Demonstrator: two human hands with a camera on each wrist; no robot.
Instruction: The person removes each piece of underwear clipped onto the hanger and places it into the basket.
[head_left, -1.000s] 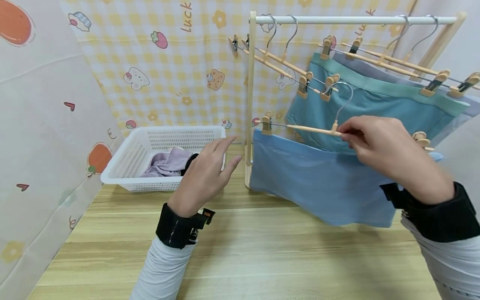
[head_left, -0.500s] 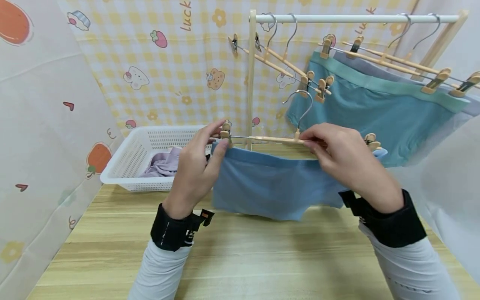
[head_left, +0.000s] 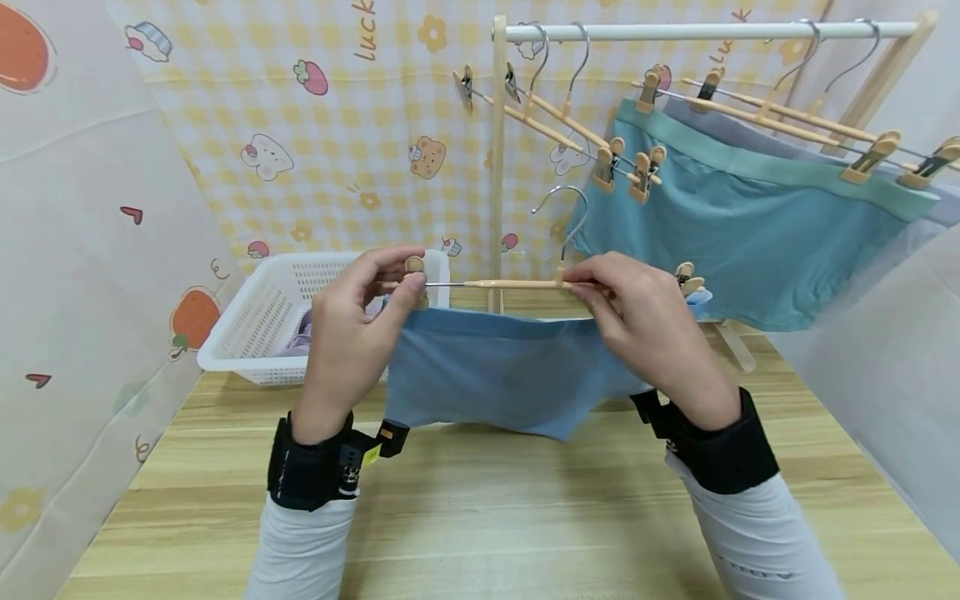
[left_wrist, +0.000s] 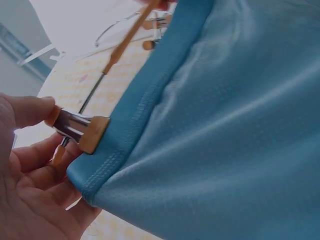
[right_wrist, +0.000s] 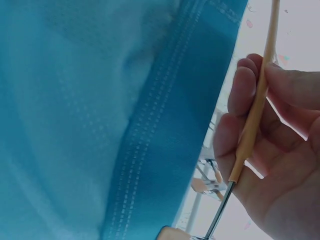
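Observation:
A wooden clip hanger point(head_left: 517, 284) with a metal hook carries a blue pair of briefs point(head_left: 502, 371) above the wooden table point(head_left: 480, 517). My left hand point(head_left: 352, 333) pinches the hanger's left clip point(head_left: 414, 268), seen close up as the left clip point(left_wrist: 80, 129) in the left wrist view, where it bites the blue waistband point(left_wrist: 145, 100). My right hand point(head_left: 637, 321) grips the wooden bar near the hook; the right wrist view shows fingers point(right_wrist: 250, 95) curled round the bar point(right_wrist: 257, 100) beside the blue cloth point(right_wrist: 100, 115).
A small wooden rack point(head_left: 498, 167) with a white rail point(head_left: 705, 32) holds two empty clip hangers and hangers with teal briefs point(head_left: 750, 225) and a grey garment. A white basket point(head_left: 277, 308) with lilac clothing stands at the back left. Patterned cloth walls close in the scene.
The hanger with the blue briefs has come left and toward me, away from the rack. My left hand, free a second ago, took hold of the left clip.

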